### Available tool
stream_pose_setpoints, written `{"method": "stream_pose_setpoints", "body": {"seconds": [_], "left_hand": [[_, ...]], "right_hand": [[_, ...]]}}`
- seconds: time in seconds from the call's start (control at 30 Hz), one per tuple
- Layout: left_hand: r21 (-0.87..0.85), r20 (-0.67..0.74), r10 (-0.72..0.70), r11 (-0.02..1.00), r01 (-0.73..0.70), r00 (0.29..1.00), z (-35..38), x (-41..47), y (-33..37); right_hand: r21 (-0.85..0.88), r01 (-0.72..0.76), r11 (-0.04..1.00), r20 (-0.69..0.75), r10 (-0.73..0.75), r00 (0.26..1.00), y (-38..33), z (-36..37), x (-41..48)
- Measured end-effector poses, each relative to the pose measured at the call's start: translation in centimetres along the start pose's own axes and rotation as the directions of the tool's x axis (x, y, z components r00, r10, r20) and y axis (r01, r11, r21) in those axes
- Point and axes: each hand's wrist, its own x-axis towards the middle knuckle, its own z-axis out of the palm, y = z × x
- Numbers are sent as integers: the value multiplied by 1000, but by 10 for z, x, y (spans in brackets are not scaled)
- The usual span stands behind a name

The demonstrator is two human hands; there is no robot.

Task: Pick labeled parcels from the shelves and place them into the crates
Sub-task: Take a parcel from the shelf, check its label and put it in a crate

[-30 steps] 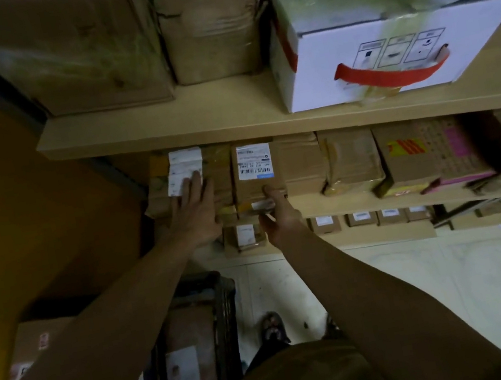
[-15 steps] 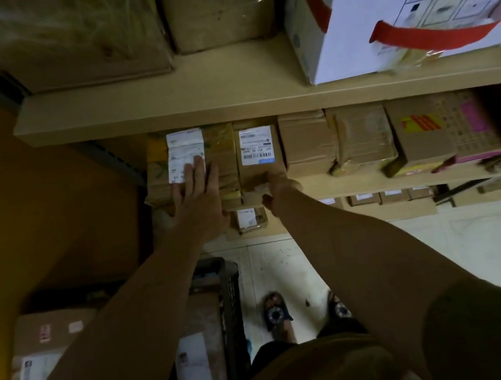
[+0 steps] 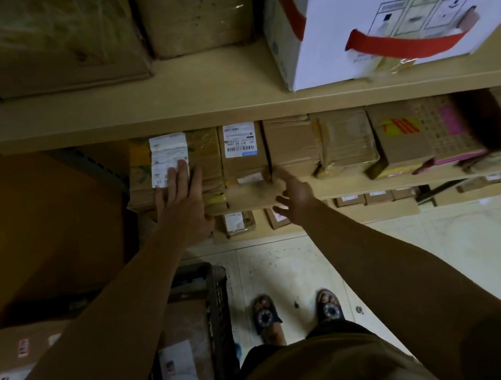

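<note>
While the left hand lies flat and unclenched on the far-left labeled parcel, the right hand, fingers spread and apparently gripping nothing, reaches for the barcode parcel, which next needs pulling out toward the crate.

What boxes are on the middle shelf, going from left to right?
Parcel under the left hand → barcode-label parcel → plain brown parcel → taped parcel → box with pink and yellow stickers.
</note>
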Motion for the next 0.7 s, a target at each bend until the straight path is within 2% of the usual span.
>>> {"method": "stream_pose_setpoints", "body": {"seconds": [0.1,0.2,0.3,0.57,0.7], "left_hand": [[-1,20,-5,1000,5,1000,-2,0,1],[9,3,-6,1000,6,1000,0,0,1],[7,3,-10,1000,10,1000,1,1,1],[-22,22,-7,1000,7,1000,4,1,-1],[-68,15,-32,997,33,999,0,0,1]], "right_hand": [[113,1,994,-82,8,997,-15,-24,12],[154,-54,987,-9,56,998,-33,-23,15],[105,-95,990,-20,97,995,-45,-12,13],[170,33,985,-83,-19,996,1,-31,15],[234,53,971,-30,-48,998,17,-51,0]]}}
